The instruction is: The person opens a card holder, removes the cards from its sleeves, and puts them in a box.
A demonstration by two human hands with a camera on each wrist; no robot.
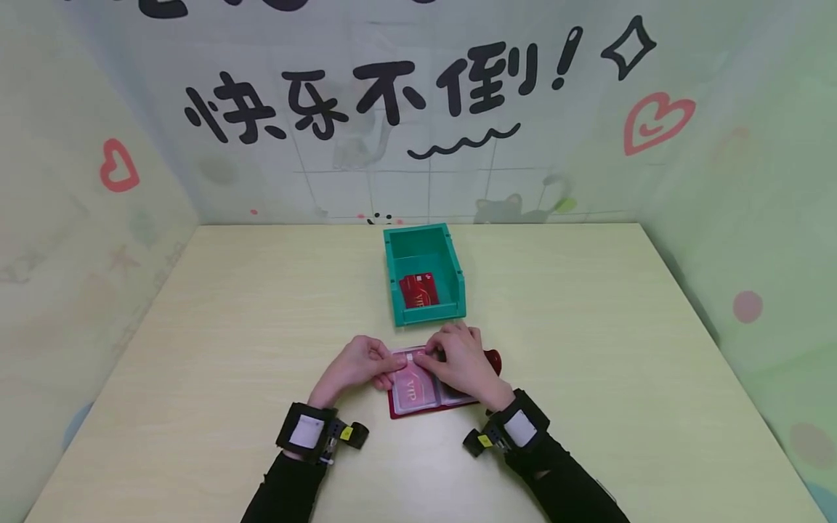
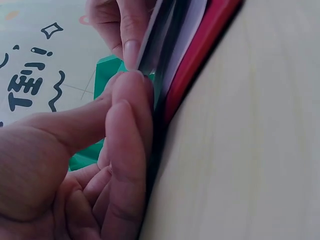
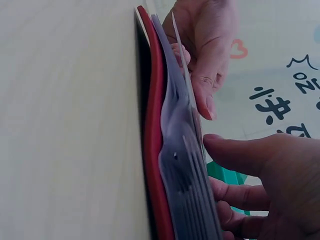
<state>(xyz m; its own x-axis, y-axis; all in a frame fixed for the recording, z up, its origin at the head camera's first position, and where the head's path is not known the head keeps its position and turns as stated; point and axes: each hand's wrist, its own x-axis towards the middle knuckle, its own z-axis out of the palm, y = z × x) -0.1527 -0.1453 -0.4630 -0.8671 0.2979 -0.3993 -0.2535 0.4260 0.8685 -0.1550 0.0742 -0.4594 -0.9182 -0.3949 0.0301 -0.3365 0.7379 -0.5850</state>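
Note:
A red card holder [image 1: 418, 401] with clear plastic sleeves lies open on the table in front of me. A pink VIP card [image 1: 413, 383] sits in its top sleeve. My left hand [image 1: 358, 365] pinches the left edge of the sleeve [image 2: 165, 40] between thumb and fingers. My right hand [image 1: 461, 361] rests over the holder's right half, its thumb and fingers pinching the sleeve's top edge [image 3: 186, 85]. In the wrist views the red cover [image 3: 152, 125] lies flat and the sleeves fan up from it.
A green open bin [image 1: 426, 273] stands just beyond the hands, with a red VIP card [image 1: 418, 290] inside. The pale wooden table [image 1: 588, 349] is walled in by decorated panels at the back and both sides.

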